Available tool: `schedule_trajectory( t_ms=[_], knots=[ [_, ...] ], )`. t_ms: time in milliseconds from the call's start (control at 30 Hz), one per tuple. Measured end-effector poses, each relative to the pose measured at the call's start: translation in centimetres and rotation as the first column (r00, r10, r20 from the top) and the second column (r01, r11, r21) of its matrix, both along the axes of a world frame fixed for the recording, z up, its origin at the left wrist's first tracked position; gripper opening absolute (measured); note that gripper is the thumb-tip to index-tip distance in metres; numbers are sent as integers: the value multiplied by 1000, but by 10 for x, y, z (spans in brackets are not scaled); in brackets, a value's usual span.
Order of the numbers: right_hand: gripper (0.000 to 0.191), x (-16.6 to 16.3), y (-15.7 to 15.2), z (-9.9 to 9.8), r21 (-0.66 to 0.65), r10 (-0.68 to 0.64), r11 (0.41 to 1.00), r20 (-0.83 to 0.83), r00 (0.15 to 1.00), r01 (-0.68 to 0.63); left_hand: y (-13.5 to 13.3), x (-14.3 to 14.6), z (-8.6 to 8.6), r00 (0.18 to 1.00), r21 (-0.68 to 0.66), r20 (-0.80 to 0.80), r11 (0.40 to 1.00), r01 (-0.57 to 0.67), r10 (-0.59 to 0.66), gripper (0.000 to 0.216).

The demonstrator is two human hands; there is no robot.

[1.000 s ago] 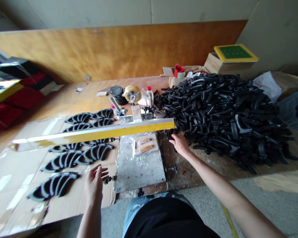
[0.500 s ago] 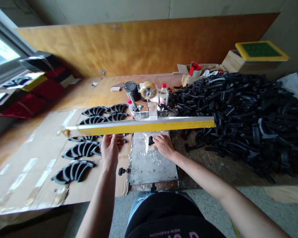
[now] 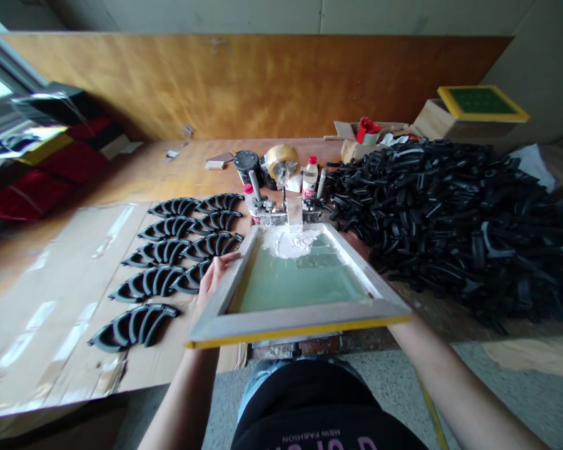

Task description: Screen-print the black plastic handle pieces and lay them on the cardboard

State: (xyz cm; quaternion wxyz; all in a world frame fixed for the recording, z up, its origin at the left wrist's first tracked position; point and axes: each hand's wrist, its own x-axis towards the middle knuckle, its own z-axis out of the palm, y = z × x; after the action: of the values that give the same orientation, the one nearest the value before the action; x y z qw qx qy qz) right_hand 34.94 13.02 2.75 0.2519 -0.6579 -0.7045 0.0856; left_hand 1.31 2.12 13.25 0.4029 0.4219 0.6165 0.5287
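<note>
The counter (image 3: pixel 141 164) spans the scene, with a tall wooden board (image 3: pixel 263 94) standing along its back. A wide heap of black plastic parts (image 3: pixel 445 219) covers its right side, and a flattened cardboard sheet (image 3: pixel 70 250) lies on the left. Between them, in front of the person, sits a printing frame (image 3: pixel 300 314) with a yellow near edge, its far end at a metal clamp; whether it touches what lies beneath cannot be told. A pale green mesh (image 3: pixel 295 284) fills it. The left hand (image 3: pixel 211 278) has its fingers against the frame's left side; the thumb is hidden, so how tight that grip is cannot be told. The right hand (image 3: pixel 356 244) is mostly hidden behind the frame's right side, its grip likewise unreadable. Curved black pieces (image 3: pixel 138 322) lie fanned in two columns on the cardboard. Behind the frame stand a black tub (image 3: pixel 247 162), a tape roll (image 3: pixel 281 161) and a red-capped bottle (image 3: pixel 310 178). White paste (image 3: pixel 286 245) is smeared across the mesh's far end.
</note>
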Motion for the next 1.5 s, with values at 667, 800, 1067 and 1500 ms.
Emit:
schedule_trajectory(
  t_ms=[667,800,1067,1500],
  knots=[
    [18,-99,-10,33,-100,399,916,314,862,-388,-18,-10,-125,993,-321,9,940,114,-117,74],
    [20,-89,-35,36,-71,707,689,283,648,-721,-18,-9,-126,993,-310,12,944,113,-115,72],
    [17,-81,-32,40,-11,674,715,274,686,-699,-19,-10,-123,989,-322,50,935,146,-138,78],
    [55,-78,40,83,19,327,943,146,934,-333,-19,-11,-44,991,-280,26,951,131,-129,73]
  ],
)
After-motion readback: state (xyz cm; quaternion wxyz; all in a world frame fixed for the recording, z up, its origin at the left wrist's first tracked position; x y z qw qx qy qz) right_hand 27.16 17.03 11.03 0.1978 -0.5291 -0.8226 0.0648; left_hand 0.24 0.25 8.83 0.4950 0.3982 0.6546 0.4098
